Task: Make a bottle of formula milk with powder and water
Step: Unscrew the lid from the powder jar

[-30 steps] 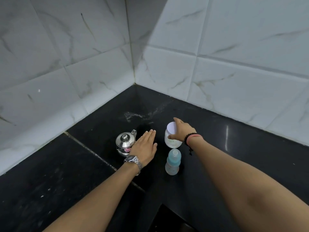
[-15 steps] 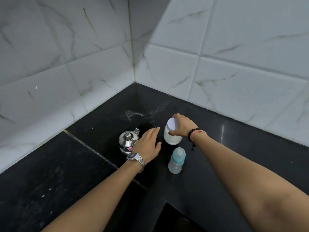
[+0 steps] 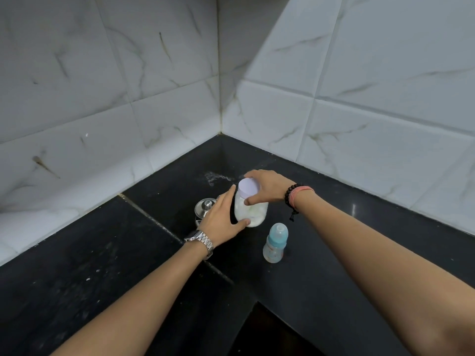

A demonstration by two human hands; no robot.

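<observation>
A clear jar of white powder (image 3: pixel 253 214) with a pale lilac lid (image 3: pixel 248 188) is tilted, its lid toward me, near the corner of the black counter. My right hand (image 3: pixel 267 186) grips its lid and neck from the right. My left hand (image 3: pixel 223 217) cups the jar's lower left side, thumb under its base. A small baby bottle (image 3: pixel 275 244) with a blue collar and clear teat stands upright just right of and nearer than the jar, untouched. A small steel kettle (image 3: pixel 204 206) with a lid sits behind my left hand, partly hidden.
White marble-look tiled walls (image 3: pixel 359 98) meet in a corner behind the objects. A seam (image 3: pixel 154 220) crosses the black counter (image 3: pixel 90 265) diagonally. A dark recess (image 3: pixel 270 335) opens at the counter's near edge. A pale smear (image 3: pixel 213 177) marks the counter near the corner.
My left hand moved right from beside the kettle onto the jar. The jar has tipped and lifted between both hands. The bottle and kettle stayed put.
</observation>
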